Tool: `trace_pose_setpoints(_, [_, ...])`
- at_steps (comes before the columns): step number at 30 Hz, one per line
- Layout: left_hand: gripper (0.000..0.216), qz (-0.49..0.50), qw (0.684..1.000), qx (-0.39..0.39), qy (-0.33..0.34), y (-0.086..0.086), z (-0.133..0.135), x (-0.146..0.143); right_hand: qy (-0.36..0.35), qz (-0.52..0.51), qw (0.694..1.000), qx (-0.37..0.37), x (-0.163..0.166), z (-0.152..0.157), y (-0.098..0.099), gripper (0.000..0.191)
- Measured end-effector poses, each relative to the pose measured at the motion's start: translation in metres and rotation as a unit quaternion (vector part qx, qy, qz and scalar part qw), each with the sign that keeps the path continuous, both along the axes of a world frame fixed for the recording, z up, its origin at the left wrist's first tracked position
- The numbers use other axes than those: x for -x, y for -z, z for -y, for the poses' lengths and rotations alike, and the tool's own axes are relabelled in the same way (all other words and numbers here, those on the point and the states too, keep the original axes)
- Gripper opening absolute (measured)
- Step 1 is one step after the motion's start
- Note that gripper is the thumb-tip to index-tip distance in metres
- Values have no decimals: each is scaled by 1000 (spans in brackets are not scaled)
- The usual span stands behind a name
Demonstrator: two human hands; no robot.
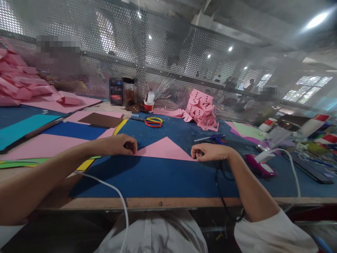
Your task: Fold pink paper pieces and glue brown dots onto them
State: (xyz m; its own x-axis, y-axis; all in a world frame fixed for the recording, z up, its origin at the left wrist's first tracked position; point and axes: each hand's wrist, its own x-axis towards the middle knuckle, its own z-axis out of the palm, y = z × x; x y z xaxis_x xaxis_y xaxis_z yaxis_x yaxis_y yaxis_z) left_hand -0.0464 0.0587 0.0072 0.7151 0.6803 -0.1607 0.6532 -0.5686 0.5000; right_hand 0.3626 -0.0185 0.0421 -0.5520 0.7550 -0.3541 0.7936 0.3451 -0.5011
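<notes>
A pink paper triangle (165,149) lies on the blue tabletop, its point facing away from me and its long edge towards me. At its left corner, my left hand (127,144) pinches the paper between curled fingers. My right hand (202,151) grips the right corner in the same way, fingers bent inward. Just behind my right hand rests a blue glue gun (218,138). Beyond the triangle, to the left, lie scissors (153,122) with red and yellow handles.
Coloured paper sheets (76,131) cover the left side. A pink paper heap (18,79) and a stack of dotted pink pieces (201,109) stand at the back. To the right are a magenta device (260,166) and a phone (308,168). A white cable (122,196) crosses the front edge.
</notes>
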Motion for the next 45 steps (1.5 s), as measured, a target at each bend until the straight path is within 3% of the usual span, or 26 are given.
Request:
trace_pose_setpoints(9, [20,-4,1000,13,1,-8,4,1,-5,-5,1000,4,-5,0,0,27])
trace_pose_setpoints(14, [19,18,1000,1,-10,-15,11,-2,25,-33,994,-102,2,8,-8,21])
trace_pose_setpoints(18, [15,69,994,-79,-43,-20,22,-14,9,-92,987,-135,29,13,-2,20])
trace_pose_setpoints(21, [17,118,987,-104,-22,-16,32,-26,-13,-117,985,-128,50,14,10,23])
trace_pose_setpoints(26, [18,139,984,-105,25,-1,40,-39,-14,-101,976,-191,63,12,24,14])
trace_pose_setpoints(32, [23,126,979,-152,45,10,35,-40,-30,-77,966,-243,64,13,23,10])
trace_pose_setpoints(38, [21,98,970,-208,74,9,42,-41,-49,-53,956,-285,68,15,24,8])
trace_pose_setpoints(45, [15,85,968,-219,93,5,51,-42,-52,-41,963,-262,68,19,21,8])
